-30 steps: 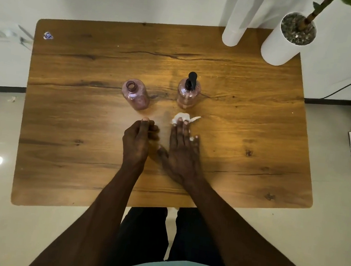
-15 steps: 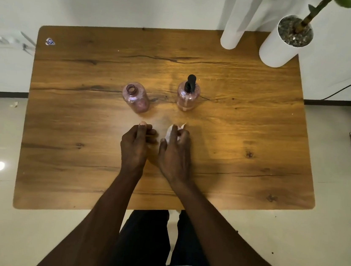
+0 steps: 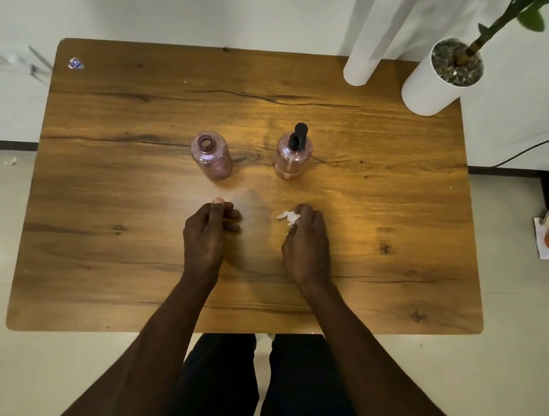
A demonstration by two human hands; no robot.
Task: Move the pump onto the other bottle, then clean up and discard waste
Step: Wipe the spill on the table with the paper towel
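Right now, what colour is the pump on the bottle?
Black, seen in the head view: the pump tops the right pink bottle.

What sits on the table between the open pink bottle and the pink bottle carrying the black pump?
Nothing: in the head view, only bare wooden table separates the open pink bottle from the pink pump bottle. Both hands are nearer the camera.
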